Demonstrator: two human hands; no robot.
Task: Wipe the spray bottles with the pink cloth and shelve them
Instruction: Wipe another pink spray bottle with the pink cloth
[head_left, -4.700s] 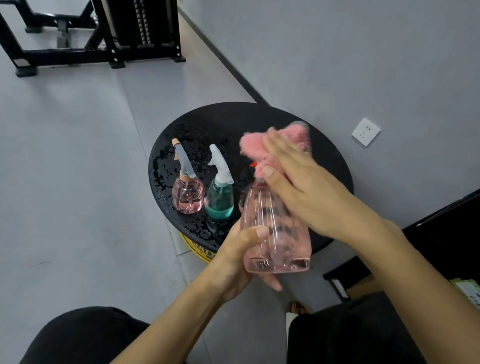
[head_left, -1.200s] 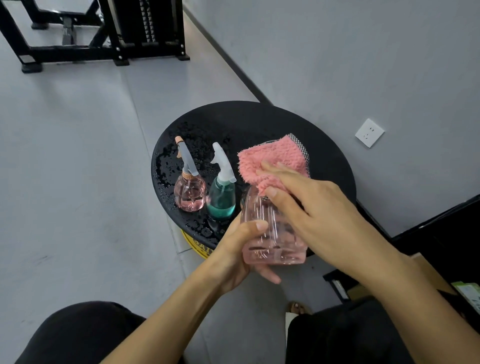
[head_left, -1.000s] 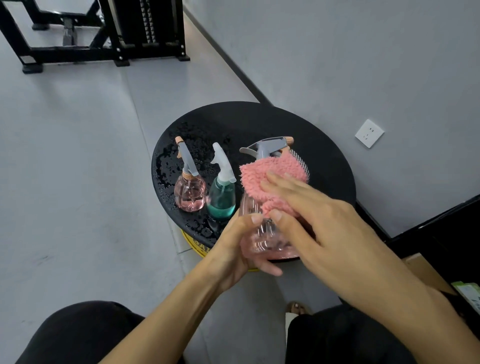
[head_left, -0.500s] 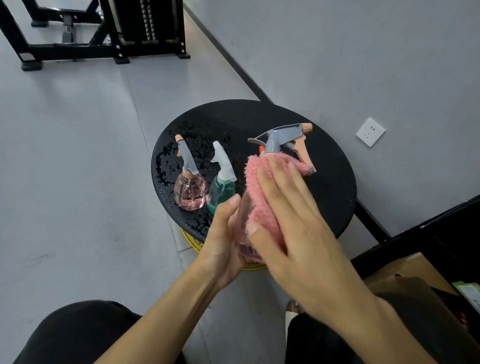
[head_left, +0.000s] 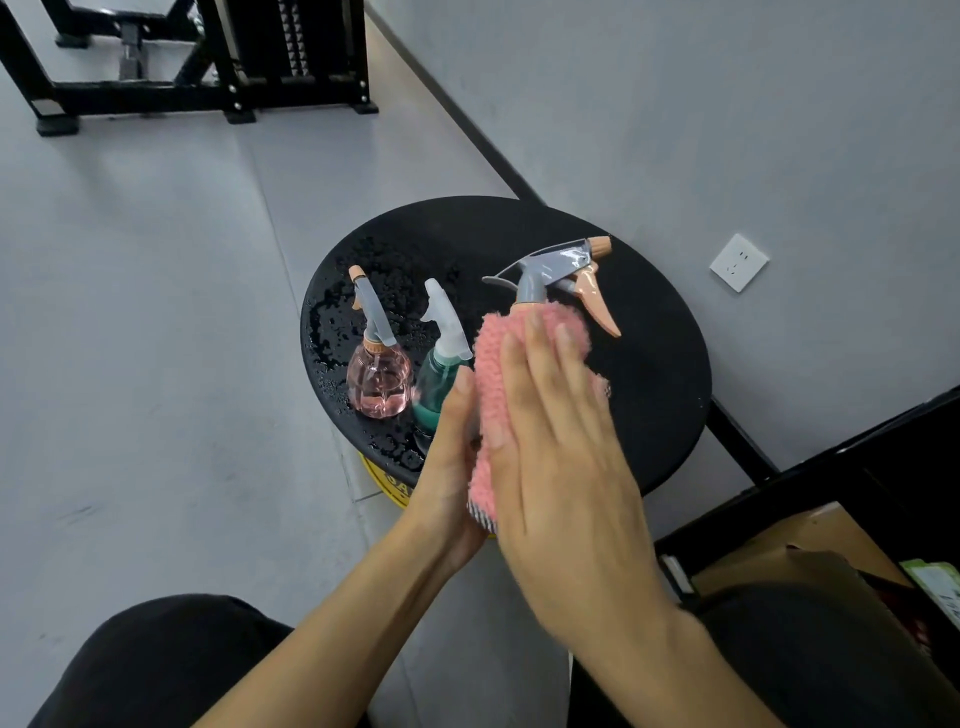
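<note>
The step in hand is the wiping of the first and largest spray bottle (head_left: 543, 270), which is held up over the 6 o'clock edge of the round black table (head_left: 649, 374), not standing on it. Only its grey trigger head with peach nozzle and lever shows, pointing toward 3 o'clock; the body is covered. The right hand (head_left: 561, 467) lies flat, fingers straight and together, pressing the pink cloth (head_left: 493, 364) against the bottle's near side and closing on nothing. The left hand (head_left: 449, 467) holds the bottle from 9 o'clock, thumb up along its side, the other fingers going round behind and out of sight. The cloth is thick, nubbly plush with a striped woven edge at its lower end. Two bottles wait upright side by side near the table's 8 o'clock rim: a small round pink bottle (head_left: 378, 382) of clear plastic with a tall grey sprayer, and just beside it a teal bottle (head_left: 434, 384) with a white sprayer. Water beads (head_left: 332, 332) glisten on the matte tabletop around them, so they are probably wet and slippery. Next, I judge, the rub should go round the far side and the base, with a firm left grip, before this bottle goes to a shelf, perhaps the dark unit (head_left: 883, 452) at 4 o'clock, though its shelves cannot be made out.
</note>
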